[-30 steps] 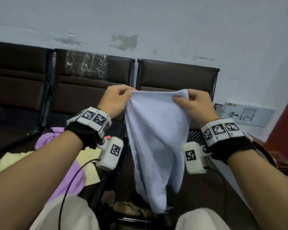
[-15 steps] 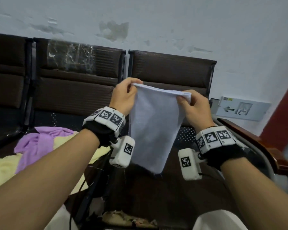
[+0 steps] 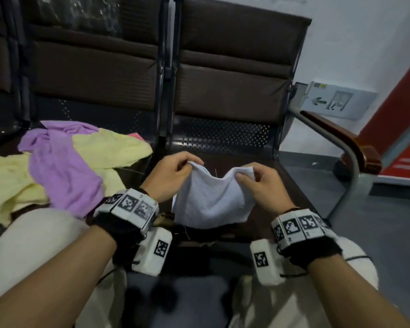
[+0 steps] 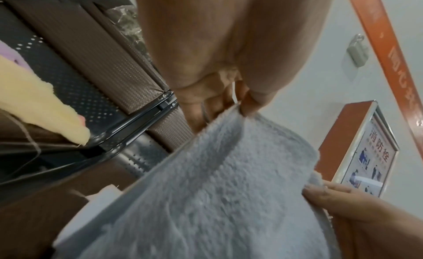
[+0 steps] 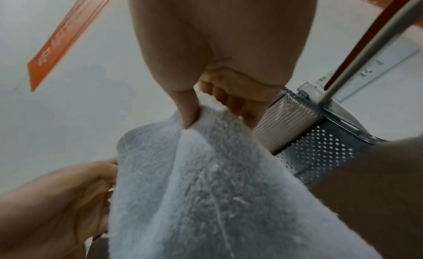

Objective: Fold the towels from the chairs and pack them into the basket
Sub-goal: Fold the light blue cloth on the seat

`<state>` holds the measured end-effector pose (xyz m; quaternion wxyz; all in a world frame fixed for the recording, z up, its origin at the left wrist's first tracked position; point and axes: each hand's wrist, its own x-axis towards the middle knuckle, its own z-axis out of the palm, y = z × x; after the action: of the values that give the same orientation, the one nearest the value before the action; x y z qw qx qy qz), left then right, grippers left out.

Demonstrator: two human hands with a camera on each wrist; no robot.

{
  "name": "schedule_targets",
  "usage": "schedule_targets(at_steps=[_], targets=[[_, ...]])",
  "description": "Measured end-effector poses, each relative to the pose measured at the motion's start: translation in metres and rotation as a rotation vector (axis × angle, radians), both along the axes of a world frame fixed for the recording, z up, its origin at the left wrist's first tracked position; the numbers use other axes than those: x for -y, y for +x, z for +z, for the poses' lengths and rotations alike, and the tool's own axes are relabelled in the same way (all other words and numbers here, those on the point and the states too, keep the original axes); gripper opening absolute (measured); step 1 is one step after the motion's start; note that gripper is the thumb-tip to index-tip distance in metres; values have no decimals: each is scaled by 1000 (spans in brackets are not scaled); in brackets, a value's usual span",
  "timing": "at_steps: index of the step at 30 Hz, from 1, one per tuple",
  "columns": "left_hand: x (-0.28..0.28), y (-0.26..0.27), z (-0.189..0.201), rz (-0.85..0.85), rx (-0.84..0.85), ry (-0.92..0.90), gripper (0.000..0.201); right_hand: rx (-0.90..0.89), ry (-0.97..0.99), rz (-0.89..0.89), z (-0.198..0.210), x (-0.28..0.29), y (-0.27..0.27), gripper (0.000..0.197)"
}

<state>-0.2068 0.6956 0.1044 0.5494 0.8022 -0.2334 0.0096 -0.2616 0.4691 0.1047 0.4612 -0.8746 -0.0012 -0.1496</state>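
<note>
A pale blue-white towel [image 3: 211,200] hangs doubled between my two hands, low over the right chair seat [image 3: 223,143]. My left hand [image 3: 175,171] pinches its upper left corner, thumb against fingers; the left wrist view shows that pinch on the towel [image 4: 228,181]. My right hand [image 3: 253,178] pinches the upper right corner, and the thumb presses into the towel [image 5: 194,181] in the right wrist view. The towel's top edge sags between the hands. No basket is in view.
A purple towel [image 3: 62,166] and yellow towels [image 3: 109,147] lie in a heap on the left chair seat. Brown padded chair backs [image 3: 234,79] stand behind. A metal armrest with a wooden top [image 3: 355,147] is at the right. My knees are below.
Both hands have come down from chest height to just above the seat, and closer together. The towel, earlier hanging long, now hangs short and doubled with a slack top edge.
</note>
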Motion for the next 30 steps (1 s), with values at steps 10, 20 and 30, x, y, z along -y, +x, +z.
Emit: schedule_targets(at_steps=[10,20,30], targets=[[-1,40,-49,5,-243,203,23,-271,-103,-43,-53,15,34,8],[21,131,-76,149,-312,379,28,-331,-432,-44,-63,22,107,43],[11,60,-83,-322,-46,679,38,-558,-901,567,-67,3,69,63]])
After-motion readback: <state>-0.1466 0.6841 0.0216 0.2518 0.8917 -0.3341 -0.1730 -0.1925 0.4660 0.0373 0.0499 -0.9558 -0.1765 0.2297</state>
